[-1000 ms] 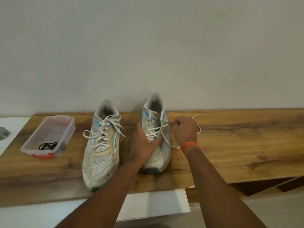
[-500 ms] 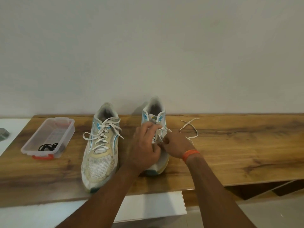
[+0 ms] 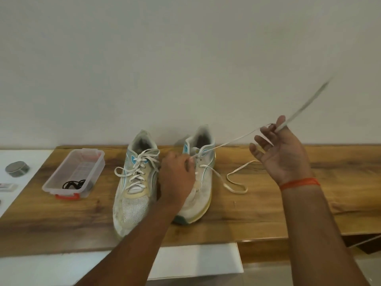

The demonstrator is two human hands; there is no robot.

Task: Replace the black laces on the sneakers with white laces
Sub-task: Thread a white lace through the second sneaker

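Observation:
Two worn white sneakers stand side by side on the wooden table (image 3: 309, 203), toes toward me. The left sneaker (image 3: 135, 182) is fully laced in white. My left hand (image 3: 177, 178) lies over the right sneaker (image 3: 201, 188), fingers curled at its eyelets and hiding most of its lacing. My right hand (image 3: 282, 153) is raised to the right and pinches one end of the white lace (image 3: 237, 139), drawn taut from the shoe's top. The lace's other end (image 3: 235, 182) lies looped on the table. The black laces (image 3: 73, 184) lie in a clear plastic box (image 3: 59, 178).
The box with an orange clasp stands at the table's left end. On the white surface further left are a round grey tin (image 3: 17, 169) and a small flat item (image 3: 7, 186). A plain wall runs behind the table.
My right hand has risen up and to the right, pulling the white lace end out taut from the right sneaker. My left hand has stayed on that shoe.

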